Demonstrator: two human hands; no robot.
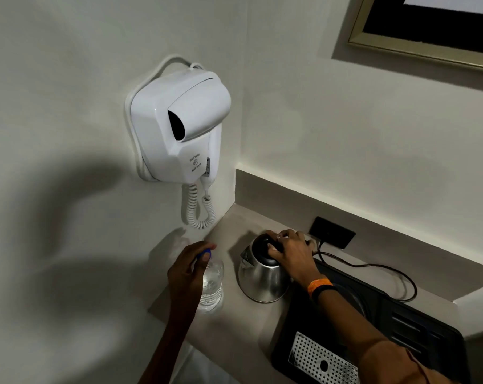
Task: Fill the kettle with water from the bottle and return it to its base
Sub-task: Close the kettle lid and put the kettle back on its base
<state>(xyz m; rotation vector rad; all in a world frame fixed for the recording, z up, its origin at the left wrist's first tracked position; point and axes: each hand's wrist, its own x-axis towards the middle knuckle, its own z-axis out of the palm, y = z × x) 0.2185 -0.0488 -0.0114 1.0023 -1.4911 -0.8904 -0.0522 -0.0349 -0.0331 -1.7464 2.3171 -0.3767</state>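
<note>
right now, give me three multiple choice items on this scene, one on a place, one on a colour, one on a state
1. Where does the kettle stand?
A. on the counter, left of the black tray
B. on the tray
C. held in the air

2. What colour is the water bottle cap?
A. red
B. blue
C. white

3. What is the kettle lid's state?
A. removed
B. flipped fully open
C. down, under the right hand

Answers:
1 A, its base rests on bare counter beside the tray.
2 B, blue shows between the left hand's fingers.
3 C, the black lid sits on the kettle with fingers on it.
</note>
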